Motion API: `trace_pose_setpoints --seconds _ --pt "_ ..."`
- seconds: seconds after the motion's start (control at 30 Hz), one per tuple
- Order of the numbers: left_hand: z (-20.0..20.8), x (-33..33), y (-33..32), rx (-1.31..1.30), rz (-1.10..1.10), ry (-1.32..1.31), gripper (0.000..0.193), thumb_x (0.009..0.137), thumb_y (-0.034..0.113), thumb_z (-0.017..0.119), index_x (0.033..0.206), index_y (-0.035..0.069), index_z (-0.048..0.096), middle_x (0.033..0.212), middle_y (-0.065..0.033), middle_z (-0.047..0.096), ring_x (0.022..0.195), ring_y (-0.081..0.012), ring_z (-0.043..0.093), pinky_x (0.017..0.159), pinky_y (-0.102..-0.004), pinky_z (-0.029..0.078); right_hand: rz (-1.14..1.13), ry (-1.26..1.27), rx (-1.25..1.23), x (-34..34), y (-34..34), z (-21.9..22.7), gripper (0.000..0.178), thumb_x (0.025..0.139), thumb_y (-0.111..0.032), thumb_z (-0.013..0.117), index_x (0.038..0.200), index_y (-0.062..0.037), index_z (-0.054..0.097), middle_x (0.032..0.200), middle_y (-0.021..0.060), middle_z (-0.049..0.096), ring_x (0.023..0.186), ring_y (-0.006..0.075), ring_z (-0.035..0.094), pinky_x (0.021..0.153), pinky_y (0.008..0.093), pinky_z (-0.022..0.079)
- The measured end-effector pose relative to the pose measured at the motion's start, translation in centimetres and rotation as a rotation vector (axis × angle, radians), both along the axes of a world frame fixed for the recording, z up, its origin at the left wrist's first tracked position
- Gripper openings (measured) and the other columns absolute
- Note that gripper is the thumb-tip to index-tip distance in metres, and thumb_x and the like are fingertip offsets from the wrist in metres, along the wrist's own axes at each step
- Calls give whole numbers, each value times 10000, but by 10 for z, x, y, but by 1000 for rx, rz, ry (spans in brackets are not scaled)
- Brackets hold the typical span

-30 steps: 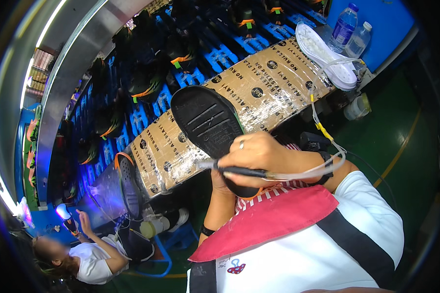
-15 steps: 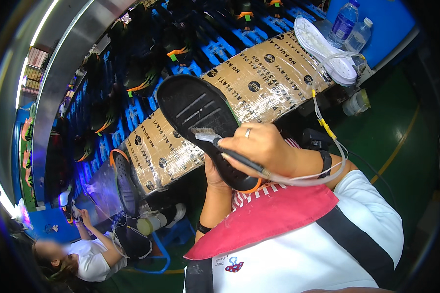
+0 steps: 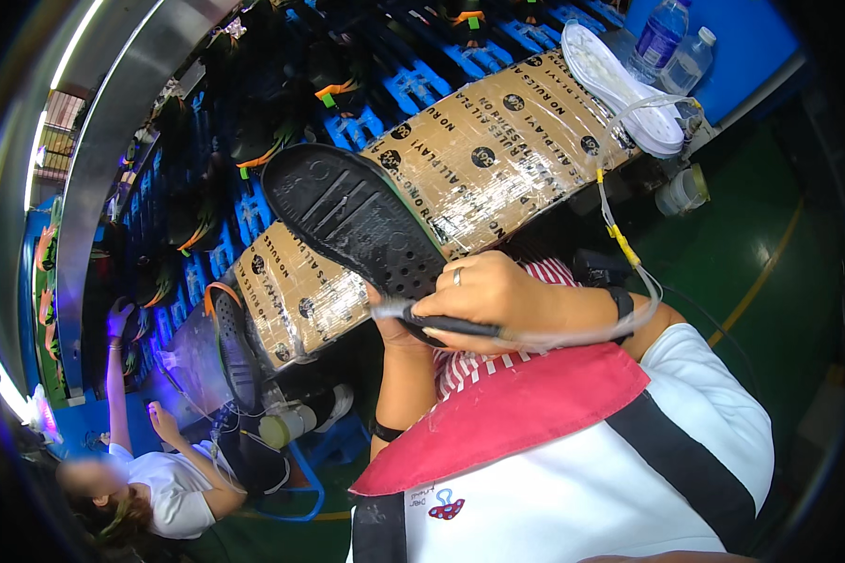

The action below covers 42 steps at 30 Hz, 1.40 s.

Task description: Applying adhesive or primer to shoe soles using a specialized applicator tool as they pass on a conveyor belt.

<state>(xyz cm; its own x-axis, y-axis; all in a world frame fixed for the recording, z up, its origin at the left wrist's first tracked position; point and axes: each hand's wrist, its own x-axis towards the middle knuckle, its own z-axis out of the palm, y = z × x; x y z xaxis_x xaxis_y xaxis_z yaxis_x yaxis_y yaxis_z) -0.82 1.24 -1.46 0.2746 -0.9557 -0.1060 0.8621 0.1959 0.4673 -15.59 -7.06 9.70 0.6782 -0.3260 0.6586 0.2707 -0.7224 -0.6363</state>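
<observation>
A black shoe sole (image 3: 352, 214) lies tilted in front of me, its inner side with slots and small round holes facing up. Its broad toe end points to the far left. My left hand (image 3: 396, 328) grips the sole's heel half from the near-left side, with the fingers partly hidden beneath it. In my right hand (image 3: 488, 298) is a brush (image 3: 453, 324) with a dark handle, its bristle end pointing left over the heel part. A clear hose (image 3: 573, 336) runs from the handle's rear past my right wrist. The bristles are blurred by motion.
A ledge wrapped in taped cardboard (image 3: 493, 141) runs behind the sole. Beyond it, blue racks (image 3: 418, 89) carry dark shoes. At the far right are a white sole (image 3: 620, 89) and plastic bottles (image 3: 662, 39). Another sole (image 3: 235, 347) and a co-worker (image 3: 174, 483) are at left.
The sole has shifted left. My right hand has brought the brush from the sole's middle down to the heel end. The co-worker's arm now reaches up toward the rack.
</observation>
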Motion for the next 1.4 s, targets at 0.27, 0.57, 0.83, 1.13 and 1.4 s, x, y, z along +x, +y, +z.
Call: trace_pose_setpoints --seconds 0.27,0.57,0.83,1.13,1.4 --pt "-3 16 0 -35 133 41 595 842 503 539 1303 139 440 1276 -65 508 1115 -278 516 973 -443 397 -55 68 52 -9 6 -19 201 713 -90 685 892 -20 625 710 121 593 638 272 593 571 345 472" --pt "23 21 -1 -161 151 60 784 787 639 509 1307 61 412 1206 -189 520 1088 -355 507 901 -488 445 189 199 669 -12 1 1 207 761 -108 672 938 -1 666 776 94 673 677 97 619 579 250 469" --pt "30 32 4 -150 80 6 812 752 655 548 1291 61 423 1185 -172 531 1079 -351 514 900 -484 454 443 265 675 -8 5 -6 269 696 -81 749 947 -16 676 733 107 645 631 192 618 586 275 473" --pt "20 50 7 -272 23 -118 1009 648 699 617 1347 35 321 1220 -220 496 1071 -401 518 934 -502 432 442 294 512 -12 -3 -6 258 714 -112 734 948 -21 673 764 120 651 664 204 623 593 295 472" --pt "27 64 15 -105 -43 -101 845 669 526 718 1303 53 422 1263 -161 497 1119 -366 508 966 -489 414 532 240 382 -11 -7 -16 231 740 -136 716 948 -44 674 746 142 640 620 254 603 570 319 459"
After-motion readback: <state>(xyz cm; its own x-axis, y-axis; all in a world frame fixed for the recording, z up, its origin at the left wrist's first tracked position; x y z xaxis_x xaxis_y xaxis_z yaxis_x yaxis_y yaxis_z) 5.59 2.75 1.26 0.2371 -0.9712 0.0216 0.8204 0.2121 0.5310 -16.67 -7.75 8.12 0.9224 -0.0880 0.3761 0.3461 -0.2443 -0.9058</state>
